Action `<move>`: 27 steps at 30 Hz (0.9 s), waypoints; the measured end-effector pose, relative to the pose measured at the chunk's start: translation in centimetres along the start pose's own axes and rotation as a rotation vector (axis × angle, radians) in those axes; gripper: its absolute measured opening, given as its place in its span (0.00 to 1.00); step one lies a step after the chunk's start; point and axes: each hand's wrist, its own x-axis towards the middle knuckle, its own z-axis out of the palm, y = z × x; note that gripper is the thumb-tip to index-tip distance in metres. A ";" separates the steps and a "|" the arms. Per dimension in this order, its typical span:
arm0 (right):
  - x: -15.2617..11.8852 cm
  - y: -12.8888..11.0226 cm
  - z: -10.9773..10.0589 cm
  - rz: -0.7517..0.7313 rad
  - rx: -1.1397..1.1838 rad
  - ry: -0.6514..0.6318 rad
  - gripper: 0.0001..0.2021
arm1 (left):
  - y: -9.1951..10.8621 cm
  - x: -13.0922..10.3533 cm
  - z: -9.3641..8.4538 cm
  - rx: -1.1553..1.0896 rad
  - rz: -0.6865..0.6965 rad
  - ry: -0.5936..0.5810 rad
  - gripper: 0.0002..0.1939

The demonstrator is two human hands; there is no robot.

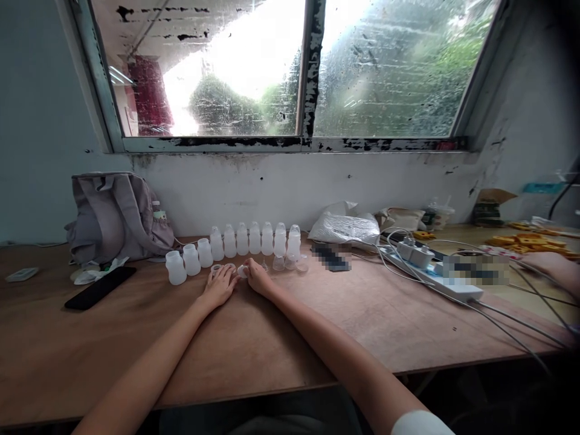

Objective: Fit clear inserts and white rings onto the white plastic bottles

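Observation:
Several frosted white baby bottles with teats (255, 238) stand in a row near the wall. Three open-topped bottles (176, 269) continue the row toward the left. My left hand (220, 286) lies on the table with its fingers stretched out, touching or covering white collar rings (217, 267). Beside it, my right hand (257, 278) pinches a small white collar ring (243, 271); its far side is hidden by the fingers. Just beyond that hand are a clear teat (264, 264) and translucent caps (278, 263).
A grey backpack (115, 211) and a black phone (100, 288) are at left. Rightward lie a silver bag (347, 227), a partly blurred dark object (338, 261) and a white power strip (435, 281) with trailing cables. Another person's hand (555, 269) is at far right near yellow pieces (534, 243).

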 end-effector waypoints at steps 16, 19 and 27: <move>2.7 -0.3 2.5 0.001 -0.081 0.019 0.08 | 0.6 -0.3 -0.4 0.081 0.050 0.032 0.25; 2.9 -0.4 2.6 0.013 -0.087 0.026 0.08 | 0.6 -0.2 -0.4 0.082 0.047 0.012 0.25; 2.5 -1.3 2.2 0.055 -0.099 0.054 0.08 | 0.7 -0.1 -0.7 0.127 0.041 -0.018 0.25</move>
